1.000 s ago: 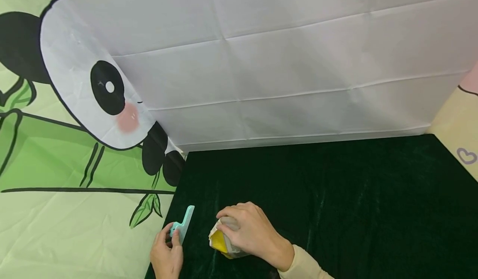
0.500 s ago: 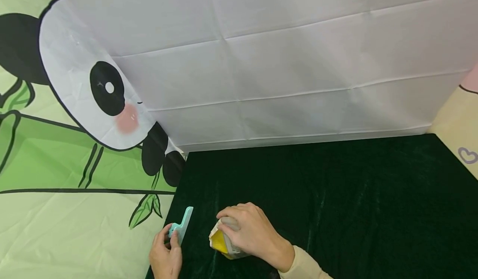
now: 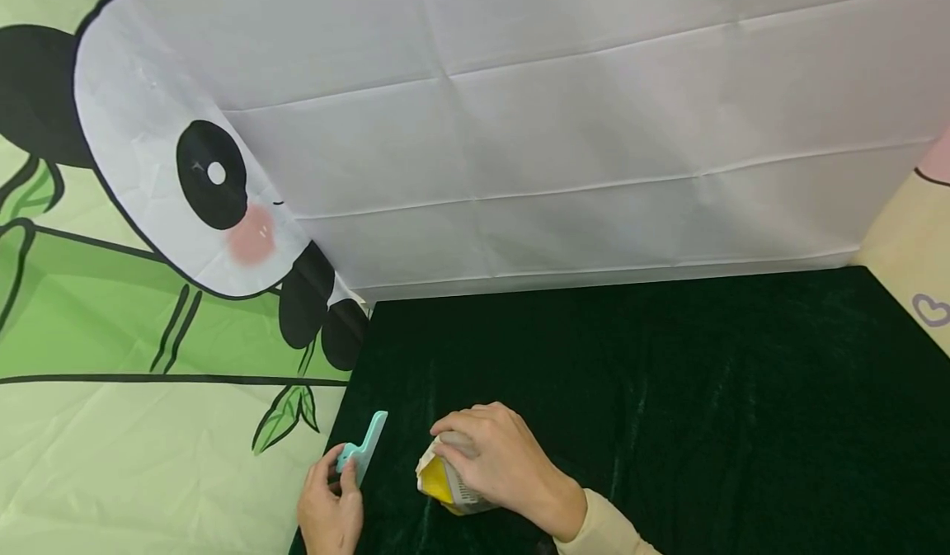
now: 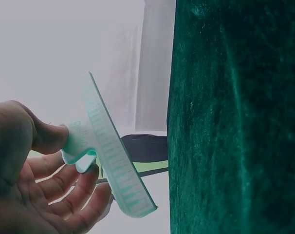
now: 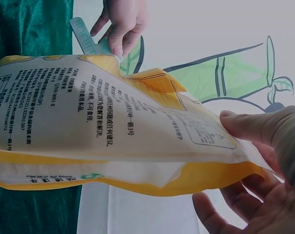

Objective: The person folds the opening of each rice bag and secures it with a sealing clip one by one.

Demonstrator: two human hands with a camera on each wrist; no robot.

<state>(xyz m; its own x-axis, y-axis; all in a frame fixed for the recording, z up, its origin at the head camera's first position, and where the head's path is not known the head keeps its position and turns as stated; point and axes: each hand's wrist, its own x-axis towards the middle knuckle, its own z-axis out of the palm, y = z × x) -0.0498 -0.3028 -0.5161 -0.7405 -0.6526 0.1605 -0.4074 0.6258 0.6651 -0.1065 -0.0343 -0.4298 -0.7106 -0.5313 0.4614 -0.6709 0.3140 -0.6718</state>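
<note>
A teal bag clip (image 3: 369,444) is pinched between the thumb and fingers of my left hand (image 3: 330,501), near the table's left edge. Its long toothed bar (image 4: 120,165) slants in the left wrist view, with the short handles at the thumb. To the right, my right hand (image 3: 508,468) grips a white and yellow food bag (image 3: 436,482) from above. In the right wrist view the bag (image 5: 89,117) shows printed text and yellow edges, and my thumb lies against its near end. Clip and bag are apart in the head view.
Dark green velvet cloth (image 3: 668,390) covers the table. Behind it hangs a white creased sheet (image 3: 579,126). A panda-print curtain (image 3: 148,439) hangs along the left edge, and a cream curtain (image 3: 909,250) stands at the right.
</note>
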